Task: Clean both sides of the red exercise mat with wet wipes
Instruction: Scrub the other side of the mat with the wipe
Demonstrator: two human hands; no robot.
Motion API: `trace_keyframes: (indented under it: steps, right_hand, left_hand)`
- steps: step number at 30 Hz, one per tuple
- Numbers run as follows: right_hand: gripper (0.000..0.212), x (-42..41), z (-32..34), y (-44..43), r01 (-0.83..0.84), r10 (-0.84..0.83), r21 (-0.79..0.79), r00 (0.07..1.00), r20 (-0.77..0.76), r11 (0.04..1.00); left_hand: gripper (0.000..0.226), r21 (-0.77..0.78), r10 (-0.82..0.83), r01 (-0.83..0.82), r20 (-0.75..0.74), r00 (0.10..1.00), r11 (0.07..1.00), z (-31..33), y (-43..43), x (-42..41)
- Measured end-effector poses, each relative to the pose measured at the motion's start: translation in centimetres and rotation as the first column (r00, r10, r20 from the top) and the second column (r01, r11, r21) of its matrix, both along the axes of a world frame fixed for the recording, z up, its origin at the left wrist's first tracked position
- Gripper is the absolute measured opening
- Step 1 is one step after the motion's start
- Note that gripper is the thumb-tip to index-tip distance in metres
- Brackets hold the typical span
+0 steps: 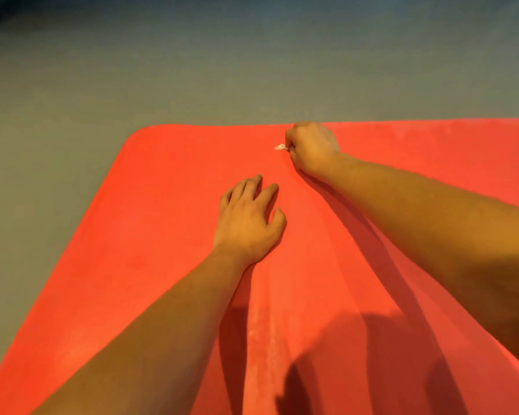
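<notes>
The red exercise mat (pixel 150 223) lies flat on the floor and fills the lower part of the head view. Near the mat's far edge my right hand (pixel 312 148) is curled round a white wet wipe (pixel 280 147). Only a small corner of the wipe sticks out at the left of the fist. My left hand (pixel 249 220) rests on the mat's middle, closer to me, with its fingers spread and lightly bent. It holds nothing. A paler streak runs down the mat towards me.
Grey floor (pixel 192 70) surrounds the mat on the far side and on the left. The mat's rounded far-left corner (pixel 141 133) is in view. Dark shadows of my arms fall on the mat's near part.
</notes>
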State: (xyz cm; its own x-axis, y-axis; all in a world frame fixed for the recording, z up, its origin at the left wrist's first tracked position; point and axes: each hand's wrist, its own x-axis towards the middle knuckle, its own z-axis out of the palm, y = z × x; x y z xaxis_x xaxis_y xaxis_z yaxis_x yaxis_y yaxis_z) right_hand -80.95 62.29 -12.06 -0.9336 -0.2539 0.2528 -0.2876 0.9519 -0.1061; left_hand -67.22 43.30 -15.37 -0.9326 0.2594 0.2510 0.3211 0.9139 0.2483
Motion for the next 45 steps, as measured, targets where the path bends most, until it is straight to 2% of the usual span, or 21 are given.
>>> trace_keyframes:
  steps: [5,10,14,16,18,23,28,31,37,40,43,45]
  right_hand:
    - [0.024,-5.7,0.3,1.0,0.048,-0.048,-0.005,0.999,0.009,0.999]
    - [0.024,-4.9,0.4,1.1,0.053,-0.052,-0.074,0.998,0.021,0.996]
    - [0.02,0.0,0.2,1.9,-0.075,0.074,-0.123,0.997,-0.016,0.99]
    - [0.019,1.9,-0.2,2.8,-0.174,0.17,-0.113,0.985,-0.044,0.978]
    - [0.021,1.8,-0.5,3.2,-0.204,0.2,-0.094,0.979,-0.048,0.975]
    - [0.022,-4.0,0.0,2.4,0.01,-0.01,-0.101,1.0,0.004,0.995]
    - [0.028,-6.9,0.6,1.7,0.129,-0.125,-0.052,0.99,0.066,0.99]
    - [0.022,-3.5,0.5,1.5,0.095,-0.091,-0.079,0.994,0.055,0.992]
    - [0.018,11.0,-0.2,1.6,-0.122,0.125,-0.163,0.992,0.003,0.979]
    - [0.017,16.1,-0.4,2.1,-0.259,0.263,-0.138,0.965,0.006,0.956]
    - [0.019,15.6,-0.3,2.5,-0.306,0.309,-0.076,0.951,0.027,0.949]
    - [0.018,12.6,-0.2,2.2,-0.234,0.235,-0.056,0.972,0.017,0.971]
  left_hand:
    - [0.058,-0.009,-0.005,0.005,0.003,1.0,1.0,-0.1,0.0,-0.1]
    - [0.059,-0.037,0.002,-0.001,0.021,1.0,0.999,0.2,-0.1,0.0]
    - [0.059,-0.056,0.0,0.001,0.018,1.0,0.998,0.4,-0.1,0.0]
    - [0.058,-0.057,0.003,-0.002,0.009,1.0,0.998,0.4,0.0,0.0]
    - [0.058,-0.061,0.009,-0.009,0.004,1.0,0.998,0.3,0.0,-0.1]
    - [0.059,-0.052,0.01,-0.01,-0.002,1.0,0.999,0.3,0.0,-0.1]
    - [0.058,-0.03,0.012,-0.012,0.003,1.0,0.999,0.2,0.0,-0.2]
    - [0.057,-0.028,0.014,-0.014,0.007,1.0,1.0,0.2,-0.1,-0.3]
    - [0.051,0.02,0.041,-0.04,-0.026,0.999,0.999,0.3,-0.1,-0.2]
    - [0.048,0.028,0.028,-0.027,-0.05,0.998,0.999,0.3,-0.2,-0.2]
    - [0.045,0.033,0.011,-0.009,-0.057,0.998,0.999,0.2,-0.2,-0.1]
    - [0.043,0.04,0.016,-0.014,-0.063,0.998,0.999,0.1,-0.2,-0.2]
